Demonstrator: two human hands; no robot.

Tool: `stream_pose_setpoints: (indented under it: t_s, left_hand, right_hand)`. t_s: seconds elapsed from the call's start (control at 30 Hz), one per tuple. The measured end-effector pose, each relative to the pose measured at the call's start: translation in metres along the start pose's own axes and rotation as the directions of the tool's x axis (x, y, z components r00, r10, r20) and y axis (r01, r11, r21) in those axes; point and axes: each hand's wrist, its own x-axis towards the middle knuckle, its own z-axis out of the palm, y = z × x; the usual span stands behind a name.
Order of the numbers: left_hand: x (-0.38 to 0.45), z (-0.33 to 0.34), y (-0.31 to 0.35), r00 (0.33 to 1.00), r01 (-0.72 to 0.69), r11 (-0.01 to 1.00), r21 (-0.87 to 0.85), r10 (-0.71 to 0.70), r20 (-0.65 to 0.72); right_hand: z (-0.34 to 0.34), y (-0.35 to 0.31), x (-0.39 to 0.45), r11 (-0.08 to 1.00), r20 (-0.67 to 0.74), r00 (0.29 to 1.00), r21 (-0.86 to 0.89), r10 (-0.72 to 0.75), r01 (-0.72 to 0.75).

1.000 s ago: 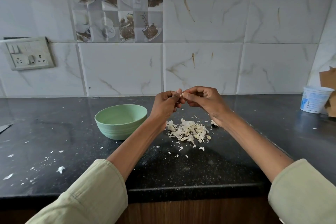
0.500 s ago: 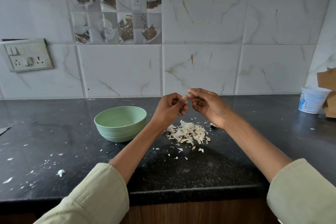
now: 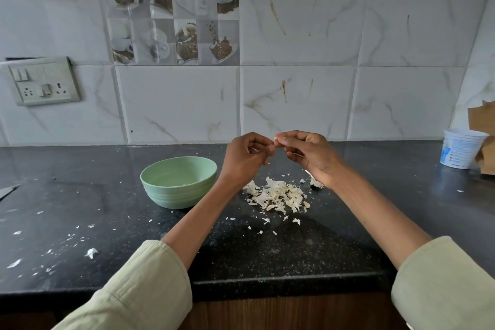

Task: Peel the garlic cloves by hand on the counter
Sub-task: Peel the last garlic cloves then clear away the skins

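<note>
Both hands are lifted above the middle of the dark worktop (image 3: 80,195), towards its back edge by the tiled wall. The right hand (image 3: 310,155) has its fingers curled in, and its thumb and forefinger pinch a small pale garlic clove (image 3: 276,139) at the very top of the grip. The left hand (image 3: 246,158) is curled too, its fingertips meeting the clove from the other side, and I judge it is picking at the skin, though the clove is so small that I cannot tell how much skin is left on it.

Under the hands lies a heap of peels (image 3: 278,195), with loose flakes scattered towards the front edge and away to the left end. A green bowl (image 3: 176,182) stands just left of the heap; something tiny shows on its floor, but I cannot say what. A white tub (image 3: 460,147) sits at the far right end beside some brown card.

What could go wrong from here: the clove is held only by fingertips, so a hard tug at a stubborn bit of skin could flick it out, and it would drop into the peels, where pale on pale is hard to find, or roll off the front edge. Sticky papery skin may also cling to the fingers and end up in the bowl with the clove.
</note>
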Motion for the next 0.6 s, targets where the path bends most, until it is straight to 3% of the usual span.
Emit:
stream_pose_setpoints:
  t_s: [0.3, 0.6]
  left_hand:
    - [-0.0014, -0.0034, 0.0064, 0.994, -0.029, 0.999, 0.028, 0.032, -0.107]
    - [0.0011, -0.0039, 0.0031, 0.994, 0.022, 0.986, 0.164, -0.005, -0.108]
  right_hand:
    - [0.0042, -0.0039, -0.0043, 0.995, 0.018, 1.000, -0.095, -0.024, 0.025]
    - [0.0075, -0.0043, -0.0050, 0.870, 0.067, 0.951, -0.388, -0.301, 0.303]
